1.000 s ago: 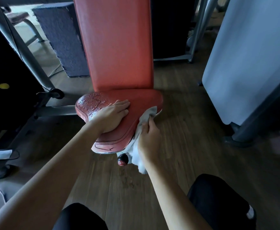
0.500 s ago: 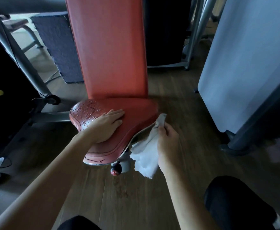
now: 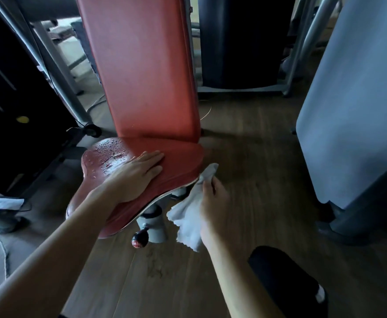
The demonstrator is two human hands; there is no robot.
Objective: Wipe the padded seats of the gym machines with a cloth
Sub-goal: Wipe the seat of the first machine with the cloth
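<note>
Closest to the person, a dark-clad knee juts over the wooden floor. Just beyond it the right hand is closed around a white cloth, fingers bunching its upper part while the loose lower end hangs free, just beside the right edge of the seat and below its top face. That cloth looks light and limp; it would likely wipe best wadded in the palm, not held by a corner.

The left hand lies flat and spread, palm down, on the red padded seat, bracing it. The seat's vinyl looks smooth and firm with some give; its far left part carries beads of liquid, so it is probably slick there, and that patch seems not yet wiped. Under the seat a grey post carries a dark red knob.

Further back rises the upright red backrest, which looks dry. Beyond stand grey frame tubes on the left and a pale panel on the right.
</note>
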